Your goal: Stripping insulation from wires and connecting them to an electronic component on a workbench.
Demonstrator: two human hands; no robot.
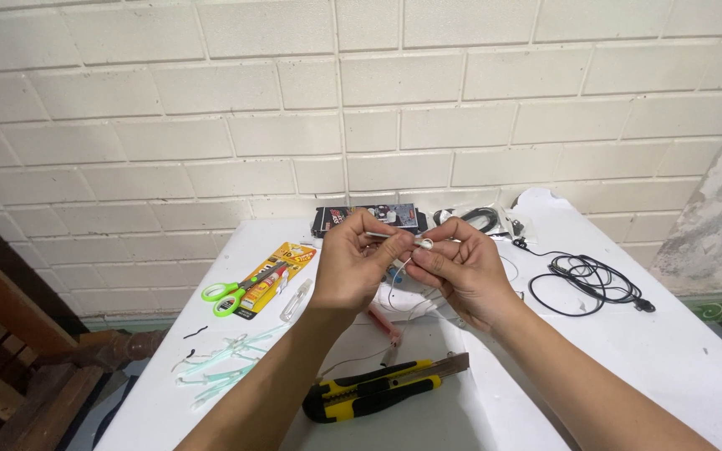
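Nearest the table's [670, 351] front edge lies a yellow-and-black utility knife [382, 391], blade out. Above the middle of the table, both hands are raised together: the left hand [351, 266] pinches a thin white cable [400, 271] between thumb and fingers, and the right hand [461, 267] grips its small white end piece [425, 244]. Toward the left edge lie green-handled scissors [226, 294] beside a glue pack [277, 271]. Near the back right corner sits a coiled black cable [582, 280].
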